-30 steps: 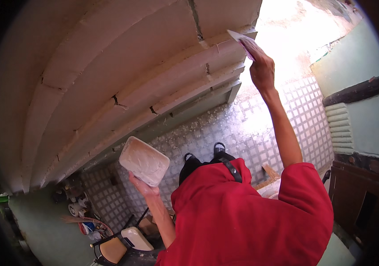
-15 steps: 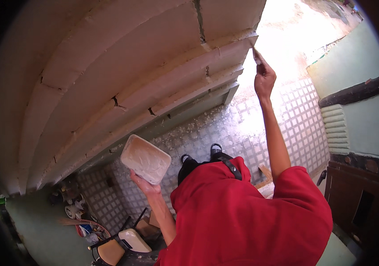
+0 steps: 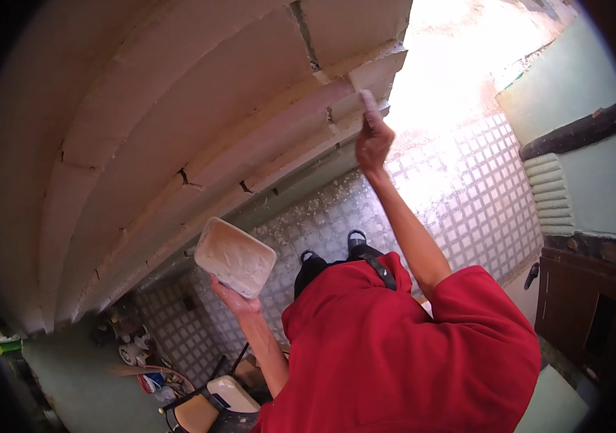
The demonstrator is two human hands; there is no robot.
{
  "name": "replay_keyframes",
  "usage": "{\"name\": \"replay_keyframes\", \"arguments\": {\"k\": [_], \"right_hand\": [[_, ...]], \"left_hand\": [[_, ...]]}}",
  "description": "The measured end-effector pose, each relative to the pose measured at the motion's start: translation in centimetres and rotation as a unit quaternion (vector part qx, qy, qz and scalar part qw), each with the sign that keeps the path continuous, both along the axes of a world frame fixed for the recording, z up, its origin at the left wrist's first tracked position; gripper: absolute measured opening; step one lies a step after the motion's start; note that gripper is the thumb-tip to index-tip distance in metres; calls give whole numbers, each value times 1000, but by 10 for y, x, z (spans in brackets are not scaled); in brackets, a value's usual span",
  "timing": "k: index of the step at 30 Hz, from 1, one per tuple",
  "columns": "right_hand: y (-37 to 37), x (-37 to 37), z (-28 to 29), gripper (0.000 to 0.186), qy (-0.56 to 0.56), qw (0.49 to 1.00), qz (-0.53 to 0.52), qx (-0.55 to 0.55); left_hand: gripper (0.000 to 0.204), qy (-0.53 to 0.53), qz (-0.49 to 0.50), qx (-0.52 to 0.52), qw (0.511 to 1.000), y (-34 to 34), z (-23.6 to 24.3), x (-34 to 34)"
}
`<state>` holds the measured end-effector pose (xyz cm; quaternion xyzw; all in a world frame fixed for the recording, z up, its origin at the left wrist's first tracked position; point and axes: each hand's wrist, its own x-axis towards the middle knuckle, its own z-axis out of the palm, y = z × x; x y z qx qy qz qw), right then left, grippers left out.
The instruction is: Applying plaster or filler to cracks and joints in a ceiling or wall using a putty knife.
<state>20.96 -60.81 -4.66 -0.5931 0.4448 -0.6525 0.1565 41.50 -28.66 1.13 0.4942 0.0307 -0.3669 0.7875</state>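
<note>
My left hand [image 3: 237, 297] supports a rectangular, cream-coloured plastic tub [image 3: 210, 229] from below and the side. White paste [image 3: 236, 258], like wall putty, lies in it and smears its near wall. Higher and to the right, my right hand [image 3: 375, 146] is closed around a thin flat tool that looks like a putty knife [image 3: 367, 99]. Motion smears it, and its blade is hard to make out. The tool meets or nearly meets a pale stepped surface [image 3: 250, 137] with long ledges, dark cracks and gaps in its joints.
Tiled floor [image 3: 467, 173] stretches below, with white spatters near my feet. Bright light enters at the upper right. At the lower left stand chairs [image 3: 196, 413] and a pile of household things [image 3: 156, 379]. A brown wooden cabinet [image 3: 571, 310] and pale green wall [image 3: 596, 187] are at the right.
My right hand and its tool have moved left and slightly down, away from the ledge's outer end. My left hand still holds the tub in nearly the same place. The view has shifted slightly.
</note>
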Motion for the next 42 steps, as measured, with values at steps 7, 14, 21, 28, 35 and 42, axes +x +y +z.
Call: {"name": "replay_keyframes", "arguments": {"k": [7, 14, 21, 28, 35, 42], "right_hand": [[-51, -41, 18, 54, -36, 987, -90, 130], [-26, -24, -7, 58, 40, 997, -68, 19], [-58, -30, 1, 54, -12, 990, -94, 105], [-17, -32, -16, 54, 57, 997, 6, 55], [-40, -43, 20, 60, -26, 979, -71, 191], [33, 39, 2, 65, 24, 998, 42, 49]], "left_hand": [[54, 15, -6, 5, 1000, -6, 3, -5], [53, 1, -3, -4, 1000, -3, -2, -4], [52, 6, -18, -25, 1000, -9, 0, -8], [53, -13, -19, -10, 1000, -11, -3, -4], [53, 0, -11, -18, 1000, -6, 4, -6], [54, -3, -23, -9, 1000, -9, 5, -9]]}}
